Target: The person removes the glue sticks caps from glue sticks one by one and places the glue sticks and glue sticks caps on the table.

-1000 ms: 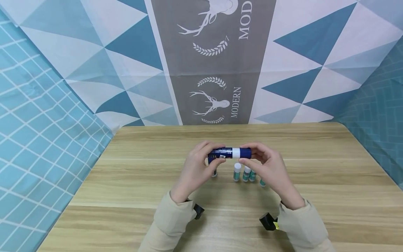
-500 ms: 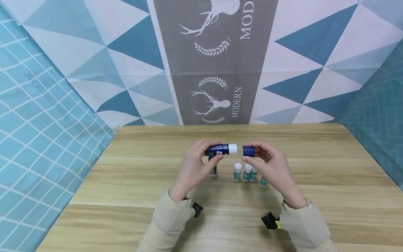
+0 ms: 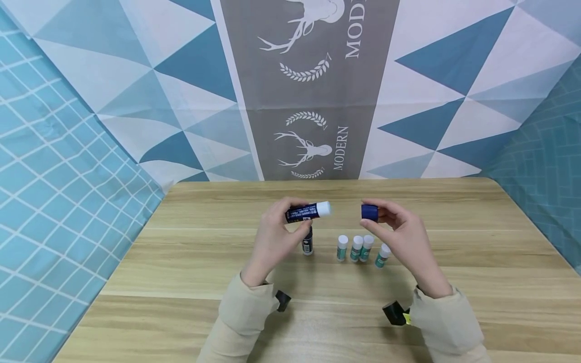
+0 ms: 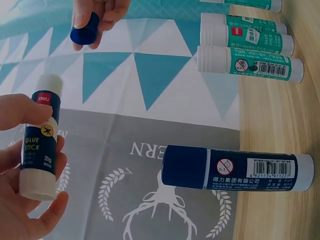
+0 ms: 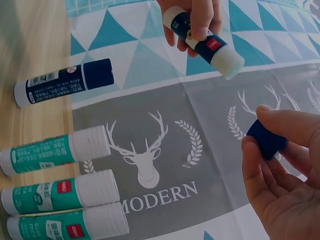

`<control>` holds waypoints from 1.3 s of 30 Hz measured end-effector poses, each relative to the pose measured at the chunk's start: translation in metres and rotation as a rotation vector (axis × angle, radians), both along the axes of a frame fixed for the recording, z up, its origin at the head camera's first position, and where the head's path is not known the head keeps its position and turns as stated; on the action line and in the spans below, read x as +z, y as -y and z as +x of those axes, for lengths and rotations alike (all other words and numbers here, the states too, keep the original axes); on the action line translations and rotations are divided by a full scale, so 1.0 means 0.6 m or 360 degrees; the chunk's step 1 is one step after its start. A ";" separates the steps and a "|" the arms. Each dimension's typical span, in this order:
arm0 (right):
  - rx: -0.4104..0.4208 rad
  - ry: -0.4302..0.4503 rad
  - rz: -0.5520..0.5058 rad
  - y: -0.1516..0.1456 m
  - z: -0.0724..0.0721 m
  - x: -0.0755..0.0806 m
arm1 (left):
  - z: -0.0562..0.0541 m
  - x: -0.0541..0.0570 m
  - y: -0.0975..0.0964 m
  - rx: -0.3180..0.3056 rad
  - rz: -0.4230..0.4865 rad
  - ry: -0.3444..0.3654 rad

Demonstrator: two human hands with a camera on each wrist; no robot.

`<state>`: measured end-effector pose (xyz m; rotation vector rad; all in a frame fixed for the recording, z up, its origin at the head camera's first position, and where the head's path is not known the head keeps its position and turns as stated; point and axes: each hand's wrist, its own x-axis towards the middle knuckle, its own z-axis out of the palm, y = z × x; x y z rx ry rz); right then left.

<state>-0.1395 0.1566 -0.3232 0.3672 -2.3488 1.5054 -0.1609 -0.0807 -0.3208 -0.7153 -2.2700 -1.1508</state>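
My left hand grips a navy glue stick whose white end is uncovered and points right. Between the thumb and fingers of my right hand is the navy cap, held apart from the stick. Both hands are raised over the table. Just behind the left hand in the head view, a second navy glue stick stands upright with its cap on. Green glue sticks with white caps, one of them with its barcode facing the left wrist camera, stand to its right, below the right hand.
The wooden table reaches back to a patterned cloth backdrop. Two of the green sticks stand close together, with another on either side. Black wrist cameras hang beneath the sleeves.
The cap has come off the navy glue stick. My right hand has moved right with it, while my left hand has drawn slightly left and tilted the stick's white end up.
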 end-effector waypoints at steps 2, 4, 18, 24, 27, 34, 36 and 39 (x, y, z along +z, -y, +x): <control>-0.0029 -0.0010 0.0027 -0.002 -0.001 0.000 | -0.002 -0.001 0.001 0.0003 0.0028 0.0022; -0.0055 -0.0022 0.0047 -0.004 -0.002 -0.001 | -0.004 -0.002 0.002 0.0002 0.0054 0.0040; -0.0066 -0.0113 0.0144 -0.025 -0.007 0.000 | -0.020 -0.011 0.014 0.0094 0.0144 0.0093; -0.0088 -0.0135 0.0231 -0.033 -0.009 -0.001 | -0.027 -0.018 0.019 0.0098 0.0259 0.0165; -0.0115 -0.0103 0.0268 -0.036 -0.012 -0.005 | -0.030 -0.023 0.023 0.0089 0.0338 0.0209; -0.0163 0.0045 0.0304 -0.038 -0.022 -0.015 | -0.041 -0.033 0.028 0.0104 0.0402 0.0314; -0.0186 0.0076 0.0312 -0.040 -0.025 -0.017 | -0.043 -0.035 0.030 0.0100 0.0424 0.0355; -0.0227 0.0109 0.0336 -0.046 -0.029 -0.021 | -0.046 -0.040 0.031 0.0099 0.0449 0.0412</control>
